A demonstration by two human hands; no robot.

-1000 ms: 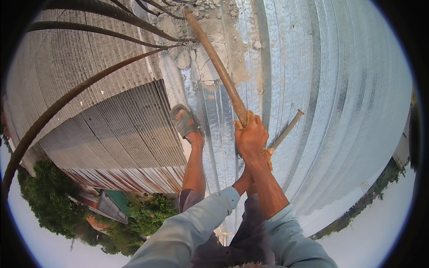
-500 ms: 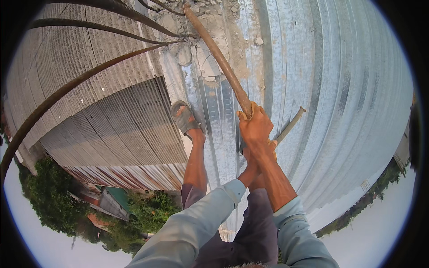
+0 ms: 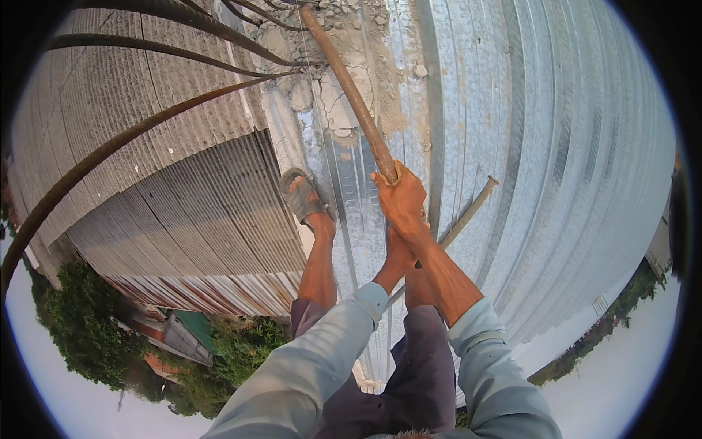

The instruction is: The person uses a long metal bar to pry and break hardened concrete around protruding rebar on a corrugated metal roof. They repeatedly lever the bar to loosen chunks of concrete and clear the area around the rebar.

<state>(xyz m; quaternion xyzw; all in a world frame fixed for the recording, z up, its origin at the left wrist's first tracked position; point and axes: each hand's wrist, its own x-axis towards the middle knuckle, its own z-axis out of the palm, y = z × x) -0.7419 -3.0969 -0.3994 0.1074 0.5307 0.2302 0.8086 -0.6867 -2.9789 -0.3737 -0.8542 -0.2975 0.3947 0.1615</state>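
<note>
A long, round brown bar (image 3: 349,91) slants from the broken concrete at the top down to my hands. My right hand (image 3: 399,196) is closed around its lower part. Just below and behind it, my left hand (image 3: 401,245) is closed in line with the bar, its fingers mostly hidden by my right hand and wrist. My forearms cross near the wrists. Cracked concrete (image 3: 344,102) with loose rubble lies around the bar's far stretch; the far tip is at the top edge of the picture.
A narrow stick (image 3: 468,216) lies on the ribbed metal sheeting (image 3: 556,190) and passes behind my right forearm. Several rusty rebars (image 3: 110,143) arch across the upper left, over grey corrugated roofing (image 3: 197,197). My sandalled foot (image 3: 303,196) stands at the concrete edge. Trees (image 3: 88,322) show beyond the roof.
Both hands have shifted slightly left and, with them, the bar's near end. More of the narrow stick shows beside my right forearm. The bar's far end has barely moved.
</note>
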